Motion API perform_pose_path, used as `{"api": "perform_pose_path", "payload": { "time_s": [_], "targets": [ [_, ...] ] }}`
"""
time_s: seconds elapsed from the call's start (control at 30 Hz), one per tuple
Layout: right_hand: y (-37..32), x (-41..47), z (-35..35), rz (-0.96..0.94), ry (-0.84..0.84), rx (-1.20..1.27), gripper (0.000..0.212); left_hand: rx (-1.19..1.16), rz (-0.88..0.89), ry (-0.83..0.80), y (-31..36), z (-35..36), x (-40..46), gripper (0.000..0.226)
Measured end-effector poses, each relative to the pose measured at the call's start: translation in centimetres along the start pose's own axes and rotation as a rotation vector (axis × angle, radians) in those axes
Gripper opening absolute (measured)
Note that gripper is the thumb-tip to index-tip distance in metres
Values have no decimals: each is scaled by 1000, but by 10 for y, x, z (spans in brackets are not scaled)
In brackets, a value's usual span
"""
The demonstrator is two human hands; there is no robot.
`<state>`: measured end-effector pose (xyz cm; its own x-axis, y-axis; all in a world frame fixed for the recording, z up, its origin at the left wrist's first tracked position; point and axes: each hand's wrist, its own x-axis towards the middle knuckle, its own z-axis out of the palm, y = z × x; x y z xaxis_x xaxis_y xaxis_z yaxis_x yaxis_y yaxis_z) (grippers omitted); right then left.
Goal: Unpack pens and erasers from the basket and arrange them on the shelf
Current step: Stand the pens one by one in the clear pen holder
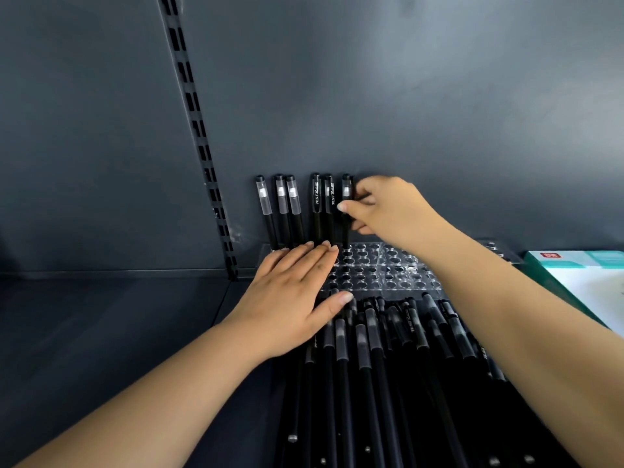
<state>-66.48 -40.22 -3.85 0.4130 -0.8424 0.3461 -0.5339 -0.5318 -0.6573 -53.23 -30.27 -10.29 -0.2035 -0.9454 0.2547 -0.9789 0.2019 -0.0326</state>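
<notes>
Right hand point(388, 207) fingers pinch upper barrel of black pen point(346, 211), upright, tip at back-row hole of clear holder point(378, 275). Left hand point(290, 292) fingers straight, together, pressing holder's left part. Loose pens point(371, 366) lie just in front of holder. Pen likely light, stiff, slick; mid-barrel grip suits.

1. Dim, cool light overall; the dark back wall point(405, 96) is brightest at upper right, fading toward the left.
2. Wide-angle bending curves the slotted upright point(199, 130).
3. Black pens point(371, 383) at lower centre merge into shadow, slightly soft.
</notes>
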Motion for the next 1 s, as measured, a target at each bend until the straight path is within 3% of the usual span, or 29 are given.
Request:
{"api": "perform_pose_path", "payload": {
  "time_s": [0.17, 0.23, 0.33, 0.37, 0.43, 0.5, 0.6, 0.67, 0.73, 0.83, 1.0],
  "targets": [
    [5, 2, 0, 39, -17, -38, 35, 25, 12, 68, -3, 7, 3, 91],
    [5, -1, 2, 53, -57, -107, 40, -76, 20, 116, -4, 9, 4, 90],
    [1, -16, -1, 76, -62, -216, 47, -672, -29, 506, 0, 6, 0, 44],
    [-1, -23, -4, 76, -60, -245, 43, -890, -135, 627, 3, 2, -3, 28],
    [-4, -42, -10, 68, -89, -301, 32, -1247, -405, 683, 13, -7, -11, 23],
    [-6, -66, -13, 41, -158, -341, 26, -1331, -587, 586, 19, -13, -21, 22],
    [-8, -104, -14, -106, -212, -394, 27, -1223, -726, 231, 15, -16, -40, 13],
    [-12, -126, -13, -199, -208, -360, 27, -1031, -763, -45, 8, -18, -55, 39],
    [-14, -143, -10, -254, -251, -315, 31, -743, -740, -215, 6, -21, -64, 65],
    [-19, -163, 4, -288, -364, -358, 64, -498, -659, -342, 10, -26, -71, 75],
    [-23, -168, 22, -262, -487, -456, 100, -414, -561, -473, 8, -33, -70, 54]
  ]
}}
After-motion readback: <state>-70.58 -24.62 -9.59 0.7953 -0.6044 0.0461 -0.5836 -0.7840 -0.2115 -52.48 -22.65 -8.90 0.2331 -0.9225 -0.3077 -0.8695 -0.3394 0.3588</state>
